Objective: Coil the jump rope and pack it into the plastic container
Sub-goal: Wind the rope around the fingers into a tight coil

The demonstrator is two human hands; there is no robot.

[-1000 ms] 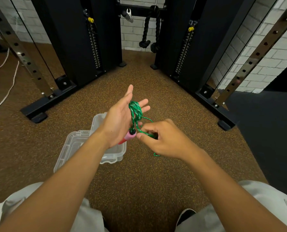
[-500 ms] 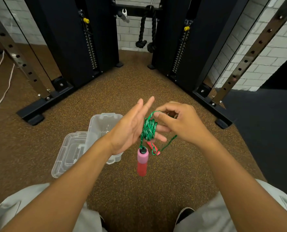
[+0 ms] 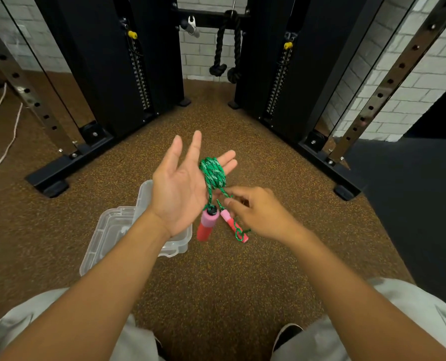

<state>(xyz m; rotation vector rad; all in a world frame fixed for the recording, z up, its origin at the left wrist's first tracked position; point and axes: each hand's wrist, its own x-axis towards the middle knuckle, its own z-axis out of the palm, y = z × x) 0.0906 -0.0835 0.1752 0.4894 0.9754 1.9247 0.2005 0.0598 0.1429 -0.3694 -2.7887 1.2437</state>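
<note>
The green jump rope is wound in a coil around the last two fingers of my left hand, whose palm faces up with the fingers spread. One pink and red handle hangs from the coil below the palm. A second pink and red handle dangles beside it with a loose green end looped around it. My right hand pinches the rope strand just below the coil. The clear plastic container stands open on the floor under my left wrist, partly hidden by the arm.
The container's clear lid lies open to its left. Black cable-machine columns and base feet flank the brown speckled floor ahead. A black rope attachment hangs at the back. A white cord lies far left. My knees fill the bottom.
My right hand has dropped from the top of the coil to below it, drawing the strand down. My left hand rose a little and turned palm up. The second handle now hangs in view.
</note>
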